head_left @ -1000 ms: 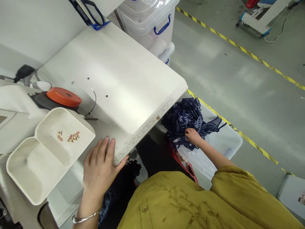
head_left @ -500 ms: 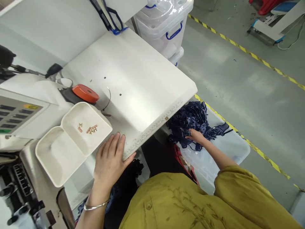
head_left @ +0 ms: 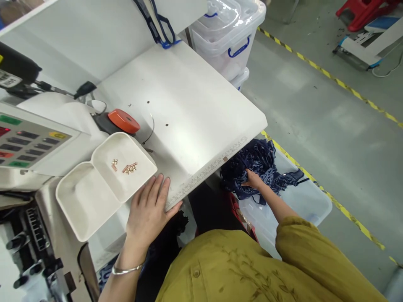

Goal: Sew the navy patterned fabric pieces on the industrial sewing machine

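Observation:
My left hand (head_left: 150, 207) lies palm down on the front edge of the white table (head_left: 201, 105), fingers stretched out and holding nothing. Close beside its fingertips stands a cream two-part tray (head_left: 85, 201), with small copper-coloured metal pieces (head_left: 129, 168) in its far compartment. Down at the right, my right hand (head_left: 253, 180) touches a heap of dark navy fabric straps or trimmings (head_left: 262, 157). Its thumb and a finger are spread apart on the heap; the other fingers are partly hidden. The heap fills one end of a clear plastic bin (head_left: 310, 195).
A machine with a button panel (head_left: 31, 140) and an orange round part (head_left: 124, 121) occupies the left side. Lidded clear boxes (head_left: 226, 46) are stacked behind the table. Navy straps (head_left: 157, 25) hang at the back. Yellow-black tape (head_left: 330, 75) marks the floor.
The view has shifted slightly, so the table and tray appear farther right. My right hand has moved a little left over the navy heap. My left hand stays on the table edge.

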Action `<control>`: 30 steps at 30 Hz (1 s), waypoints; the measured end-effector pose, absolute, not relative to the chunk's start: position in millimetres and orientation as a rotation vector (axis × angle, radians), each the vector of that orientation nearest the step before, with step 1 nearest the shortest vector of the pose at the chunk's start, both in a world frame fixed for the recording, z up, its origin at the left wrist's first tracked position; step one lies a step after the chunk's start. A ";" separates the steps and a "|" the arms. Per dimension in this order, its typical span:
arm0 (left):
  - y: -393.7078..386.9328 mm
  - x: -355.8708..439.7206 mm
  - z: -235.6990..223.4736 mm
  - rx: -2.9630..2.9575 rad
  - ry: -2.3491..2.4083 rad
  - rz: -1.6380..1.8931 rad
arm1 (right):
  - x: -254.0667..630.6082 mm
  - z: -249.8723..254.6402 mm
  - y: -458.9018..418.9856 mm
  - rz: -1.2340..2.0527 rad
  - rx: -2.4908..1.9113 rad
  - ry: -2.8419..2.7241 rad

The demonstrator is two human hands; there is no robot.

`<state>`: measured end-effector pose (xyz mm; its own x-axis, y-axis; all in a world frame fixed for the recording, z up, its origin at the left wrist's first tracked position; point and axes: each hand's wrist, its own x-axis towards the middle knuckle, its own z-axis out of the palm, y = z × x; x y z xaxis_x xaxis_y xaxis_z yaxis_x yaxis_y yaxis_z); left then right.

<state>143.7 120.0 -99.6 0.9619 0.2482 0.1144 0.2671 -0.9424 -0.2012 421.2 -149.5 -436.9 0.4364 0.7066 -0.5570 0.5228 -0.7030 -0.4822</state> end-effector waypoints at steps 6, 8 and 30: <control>118.9 142.9 -100.3 -2.921 -0.408 -0.130 | 393.2 -436.9 -143.3 1.278 -2.367 -1.008; 118.0 142.9 -100.1 -2.928 -0.417 -0.133 | 389.7 -434.9 -138.4 1.308 -2.314 -0.950; 113.2 142.0 -98.4 -2.996 -0.489 -0.113 | 402.8 -348.6 -167.8 1.354 -1.820 -0.514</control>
